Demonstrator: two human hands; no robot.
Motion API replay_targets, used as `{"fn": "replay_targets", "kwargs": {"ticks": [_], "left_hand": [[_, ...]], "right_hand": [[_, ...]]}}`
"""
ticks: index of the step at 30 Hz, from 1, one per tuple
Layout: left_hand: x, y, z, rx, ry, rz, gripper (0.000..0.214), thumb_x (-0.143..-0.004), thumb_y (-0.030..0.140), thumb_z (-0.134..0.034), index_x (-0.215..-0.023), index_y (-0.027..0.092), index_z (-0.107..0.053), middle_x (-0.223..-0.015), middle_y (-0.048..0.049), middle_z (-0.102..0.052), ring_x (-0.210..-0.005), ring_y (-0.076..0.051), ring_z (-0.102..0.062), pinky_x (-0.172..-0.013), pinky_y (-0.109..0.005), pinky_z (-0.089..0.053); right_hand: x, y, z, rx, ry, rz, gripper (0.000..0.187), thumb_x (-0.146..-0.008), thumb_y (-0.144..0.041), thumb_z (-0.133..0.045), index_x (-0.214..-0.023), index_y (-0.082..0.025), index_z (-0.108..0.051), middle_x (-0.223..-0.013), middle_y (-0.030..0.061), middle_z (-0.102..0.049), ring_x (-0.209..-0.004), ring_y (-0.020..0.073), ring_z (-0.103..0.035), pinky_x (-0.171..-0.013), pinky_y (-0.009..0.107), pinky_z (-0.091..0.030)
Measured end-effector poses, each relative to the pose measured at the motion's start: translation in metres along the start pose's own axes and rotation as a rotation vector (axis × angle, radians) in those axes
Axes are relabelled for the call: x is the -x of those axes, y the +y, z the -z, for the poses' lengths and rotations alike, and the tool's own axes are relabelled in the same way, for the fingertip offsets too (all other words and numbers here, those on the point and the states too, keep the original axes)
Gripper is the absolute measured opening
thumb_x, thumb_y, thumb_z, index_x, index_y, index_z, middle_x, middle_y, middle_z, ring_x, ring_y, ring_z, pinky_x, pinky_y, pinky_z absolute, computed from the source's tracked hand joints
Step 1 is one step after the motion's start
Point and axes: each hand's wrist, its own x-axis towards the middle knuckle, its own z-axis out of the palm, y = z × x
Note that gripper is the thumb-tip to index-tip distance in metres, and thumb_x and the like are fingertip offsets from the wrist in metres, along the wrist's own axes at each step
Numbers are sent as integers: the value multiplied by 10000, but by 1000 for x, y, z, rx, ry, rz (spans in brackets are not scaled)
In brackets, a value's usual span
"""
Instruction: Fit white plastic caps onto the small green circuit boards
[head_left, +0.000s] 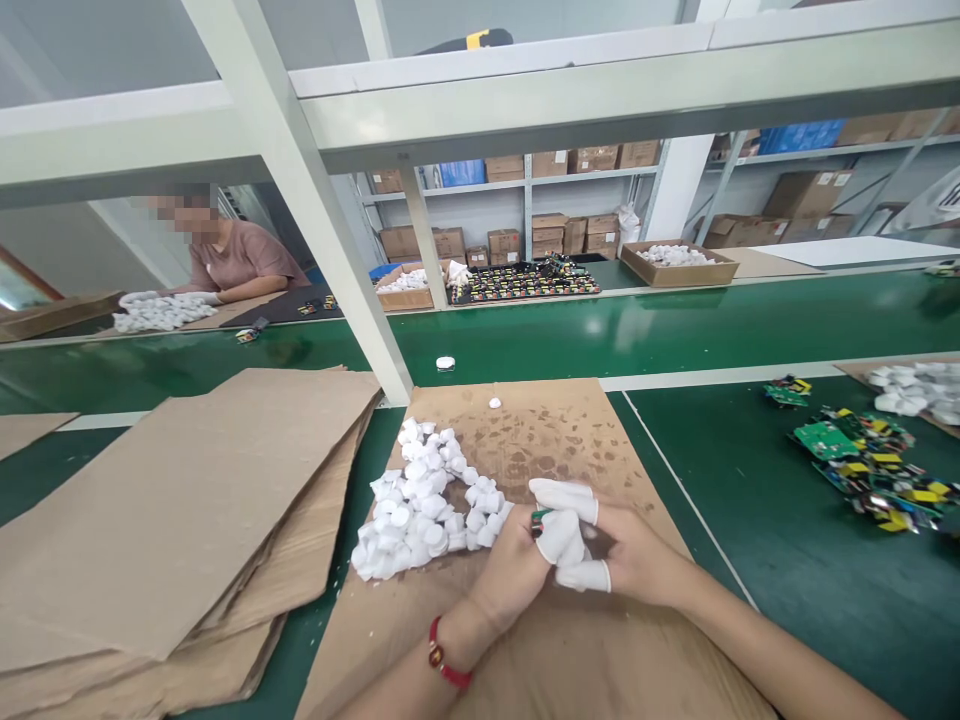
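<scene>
My left hand (pixel 516 565), with a red bracelet (pixel 450 655) at the wrist, is closed around a small circuit board (pixel 538 522); only a bit of its green edge shows between the fingers. My right hand (pixel 634 555) meets it from the right. White finger cots cover its fingertips, which curl around the left fingers. What the right fingertips pinch is hidden. Both hands are above a cardboard sheet (pixel 600 650). Just left of them lies a heap of small white rounded pieces (pixel 420 500), with one loose white piece (pixel 495 403) farther back.
Stacked cardboard sheets (pixel 225 470) lie at left. Circuit boards (pixel 847 450) and more white pieces (pixel 919 388) sit at right. Behind a slanted post (pixel 322 200) runs a green belt (pixel 637 330) carrying a small white-topped item (pixel 445 364). A co-worker (pixel 244 255) sits across it, hands at white pieces.
</scene>
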Motion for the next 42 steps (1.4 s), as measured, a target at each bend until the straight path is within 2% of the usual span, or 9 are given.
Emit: {"fn": "replay_targets", "kwargs": {"ticks": [5, 13, 17, 19, 22, 27, 33, 37, 42], "left_hand": [[2, -1, -3, 91, 8, 86, 451, -721, 532, -551, -524, 127, -562, -449, 2, -509, -447, -78, -426, -439, -186, -341], [2, 8, -1, 179, -223, 97, 420, -644, 452, -680, -899, 123, -621, -618, -22, -615, -496, -98, -543, -453, -182, -434], [4, 12, 1, 201, -199, 88, 453, -728, 489, -585, -1017, 140, -581, -752, -54, -645, -607, -141, -596, -499, -218, -466], [4, 11, 2, 232, -196, 89, 474, -748, 512, -549, -1052, 148, -565, -798, -62, -649, -671, -162, -611, -559, -256, -494], [3, 6, 0, 342, -224, 107, 471, -800, 516, -468, -1048, 129, -568, -800, -81, -652, -734, -190, -626, -666, -328, -512], [3, 0, -4, 553, -103, 192, 520, -827, 538, -386, -1017, 88, -566, -826, -121, -654, -770, -222, -635, -729, -398, -502], [1, -2, 0, 680, -140, 214, 530, -843, 545, -330, -1061, 113, -546, -867, -109, -653, -779, -195, -641, -704, -330, -498], [-7, -6, 1, 738, -19, 230, 525, -762, 564, -477, -1062, 134, -505, -827, -84, -658, -666, -188, -653, -594, -297, -491], [-11, -22, 2, 683, -122, 267, 666, -643, 631, -569, -1051, 111, -493, -726, -110, -682, -578, -213, -651, -537, -276, -441]], "right_hand": [[-1, 1, -1, -89, -32, -26, 670, -673, -362, -728, -1283, -257, -472, -1177, 109, -542, -869, 211, -577, -750, 340, -519], [-1, 0, -3, -415, -49, -101, 569, -731, -190, -653, -1262, -284, -474, -1152, 93, -509, -502, 65, -592, -440, 187, -492], [-3, -1, -2, -411, -52, -79, 490, -735, -140, -615, -1199, -277, -538, -1204, 91, -497, -497, 50, -576, -444, 177, -457], [-4, 1, -1, -382, -67, -64, 444, -740, -175, -620, -1174, -250, -568, -971, 62, -611, -454, 64, -534, -448, 199, -454], [-3, 6, 3, -320, -64, -44, 458, -762, -276, -619, -1211, -218, -547, -596, -8, -569, -481, 129, -533, -539, 266, -493], [2, 7, 8, -142, 33, -10, 724, -692, -335, -693, -1336, -240, -378, -1130, 110, -546, -1015, 254, -546, -896, 375, -431], [-6, -10, 21, 198, 14, 87, 291, -757, -217, -624, -1047, -237, -612, -993, 78, -620, -891, 217, -581, -792, 314, -484], [-38, 28, 54, 149, 301, -22, 151, -765, -309, -610, -850, -184, -609, -930, 89, -661, -831, 213, -622, -768, 326, -514], [-91, 114, 117, 256, 813, -218, 370, -697, -521, -533, -797, -165, -530, -856, 163, -665, -836, 291, -639, -775, 441, -502]]}}
